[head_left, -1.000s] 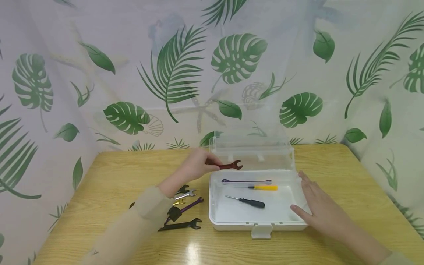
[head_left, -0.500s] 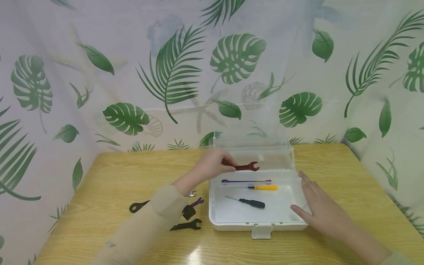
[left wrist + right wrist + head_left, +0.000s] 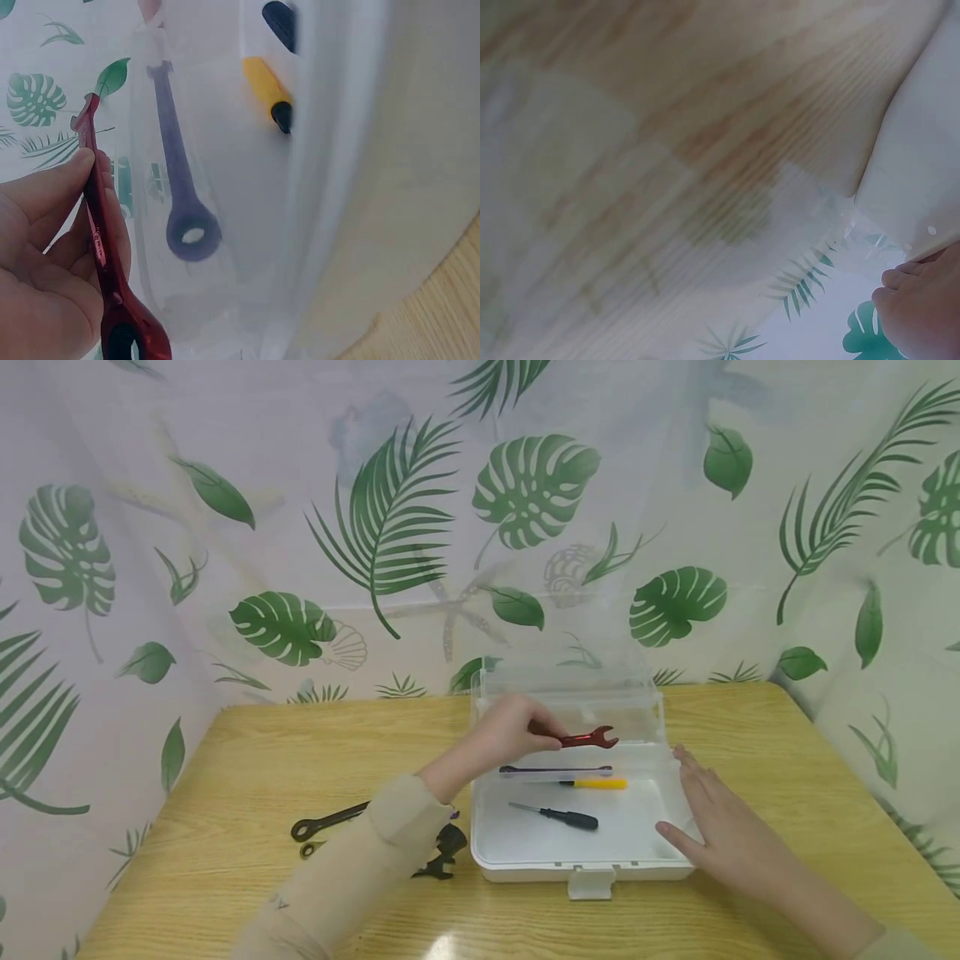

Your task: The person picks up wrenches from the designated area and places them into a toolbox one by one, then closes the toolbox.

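My left hand [image 3: 517,727] pinches a red combination wrench [image 3: 105,232] between thumb and fingers, its open jaw pointing right, above the back of a white toolbox [image 3: 555,870]. Along the back of the box, in a clear tray, lies a purple wrench [image 3: 555,770]. A yellow-handled screwdriver [image 3: 600,784] is partly covered by that tray's front edge. In front of it, on the box floor, rests a black-handled screwdriver [image 3: 570,818]. My right hand [image 3: 731,827] rests with straight, spread fingers against the box's right side, the thumb over the rim.
The toolbox's clear lid [image 3: 570,693] stands raised at the back. Left of the box, several wrenches lie on the wooden table [image 3: 262,752], among them a black wrench [image 3: 322,823], partly hidden under my left sleeve [image 3: 360,868]. A latch [image 3: 590,883] hangs at the box front.
My left hand has carried the red wrench rightward, from the box's left back corner to above its back middle. The right hand has stayed at the box's side.
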### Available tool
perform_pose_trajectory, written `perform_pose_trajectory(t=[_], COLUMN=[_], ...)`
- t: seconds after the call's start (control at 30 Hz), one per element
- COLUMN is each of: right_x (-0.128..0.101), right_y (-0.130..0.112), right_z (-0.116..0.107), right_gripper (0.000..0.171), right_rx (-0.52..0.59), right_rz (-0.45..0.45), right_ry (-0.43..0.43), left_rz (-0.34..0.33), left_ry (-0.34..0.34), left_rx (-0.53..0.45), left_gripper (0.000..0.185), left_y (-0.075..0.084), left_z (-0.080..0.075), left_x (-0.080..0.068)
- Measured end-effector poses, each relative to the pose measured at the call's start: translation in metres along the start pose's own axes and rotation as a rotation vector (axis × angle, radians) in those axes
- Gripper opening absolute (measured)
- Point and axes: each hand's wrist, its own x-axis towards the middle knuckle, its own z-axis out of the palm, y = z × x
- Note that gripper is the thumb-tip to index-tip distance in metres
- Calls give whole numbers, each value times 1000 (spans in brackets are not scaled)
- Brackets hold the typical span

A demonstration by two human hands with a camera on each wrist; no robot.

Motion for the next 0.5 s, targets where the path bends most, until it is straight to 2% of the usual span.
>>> perform_pose_trajectory(t=[0.5], right_x=[0], right_y=[3], right_z=[2], right_gripper=[97], right_rx=[15], right_rz=[0], right_ry=[4], left_rz=[7], left_ry=[1], left_rx=[-72], left_gripper=[14], left_y=[6], left_z=[9], left_x=[7])
